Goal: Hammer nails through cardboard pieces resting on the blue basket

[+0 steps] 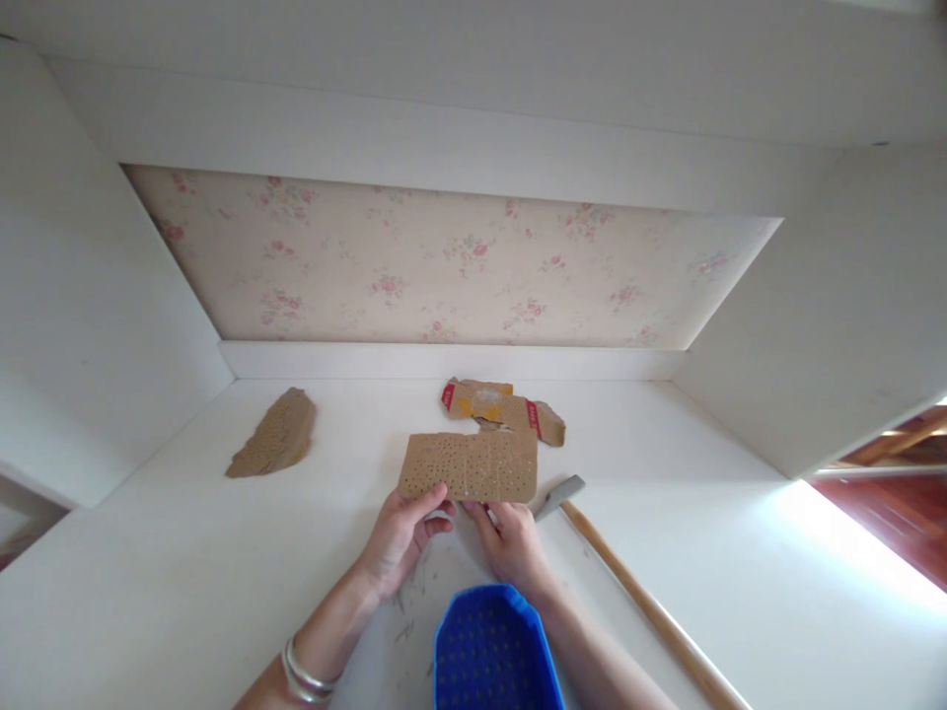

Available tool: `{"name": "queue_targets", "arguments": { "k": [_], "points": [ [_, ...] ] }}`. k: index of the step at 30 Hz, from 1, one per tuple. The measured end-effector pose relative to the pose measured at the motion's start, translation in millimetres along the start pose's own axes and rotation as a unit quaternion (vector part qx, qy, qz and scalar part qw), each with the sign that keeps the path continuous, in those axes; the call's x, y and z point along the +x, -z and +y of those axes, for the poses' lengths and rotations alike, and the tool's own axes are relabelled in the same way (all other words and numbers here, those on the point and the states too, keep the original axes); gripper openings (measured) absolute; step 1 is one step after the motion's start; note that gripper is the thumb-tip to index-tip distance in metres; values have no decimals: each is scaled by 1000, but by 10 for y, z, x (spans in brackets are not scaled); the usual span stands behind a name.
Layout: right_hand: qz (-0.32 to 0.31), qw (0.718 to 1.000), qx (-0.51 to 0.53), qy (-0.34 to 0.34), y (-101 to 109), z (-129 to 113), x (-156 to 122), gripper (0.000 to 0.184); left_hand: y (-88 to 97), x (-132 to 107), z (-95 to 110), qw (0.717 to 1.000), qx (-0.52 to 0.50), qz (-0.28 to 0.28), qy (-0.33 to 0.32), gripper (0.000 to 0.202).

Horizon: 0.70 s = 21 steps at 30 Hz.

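Note:
A brown cardboard sheet (469, 465) dotted with small holes lies flat on the white desk (184, 552). My left hand (403, 537) pinches its near edge, thumb on top. My right hand (510, 540) grips the same near edge a little to the right, fingers curled. Something small and pale shows between the two hands; I cannot make out what it is. A blue perforated basket (492, 651) sits just below my wrists at the frame's bottom.
A torn cardboard piece with red marks (503, 406) lies behind the sheet. Another perforated cardboard scrap (275, 434) lies at the left. A long wooden-handled tool with a grey metal head (560, 495) runs toward the lower right. White walls enclose the desk.

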State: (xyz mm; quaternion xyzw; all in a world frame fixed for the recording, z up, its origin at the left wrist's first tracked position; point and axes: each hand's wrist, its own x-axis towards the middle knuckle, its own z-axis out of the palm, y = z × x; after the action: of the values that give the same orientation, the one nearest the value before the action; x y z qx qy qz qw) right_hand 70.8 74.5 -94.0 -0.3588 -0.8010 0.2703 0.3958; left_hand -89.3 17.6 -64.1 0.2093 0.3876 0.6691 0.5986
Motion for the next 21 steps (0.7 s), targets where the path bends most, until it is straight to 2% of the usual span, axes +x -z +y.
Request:
{"name": "queue_targets", "arguments": {
  "k": [5, 10, 16, 21],
  "points": [
    [-17, 1000, -4, 16, 11, -15, 29, 22, 38, 15, -10, 999, -18, 8, 37, 21],
    [-20, 999, -5, 39, -10, 39, 15, 22, 49, 13, -11, 999, -24, 6, 34, 22],
    [-2, 998, 9, 61, -60, 183, -47, 22, 14, -17, -52, 998, 51, -26, 33, 21],
    [12, 997, 16, 71, -50, 189, -57, 20, 23, -11, -79, 993, 111, -34, 4, 24]
  ]
}}
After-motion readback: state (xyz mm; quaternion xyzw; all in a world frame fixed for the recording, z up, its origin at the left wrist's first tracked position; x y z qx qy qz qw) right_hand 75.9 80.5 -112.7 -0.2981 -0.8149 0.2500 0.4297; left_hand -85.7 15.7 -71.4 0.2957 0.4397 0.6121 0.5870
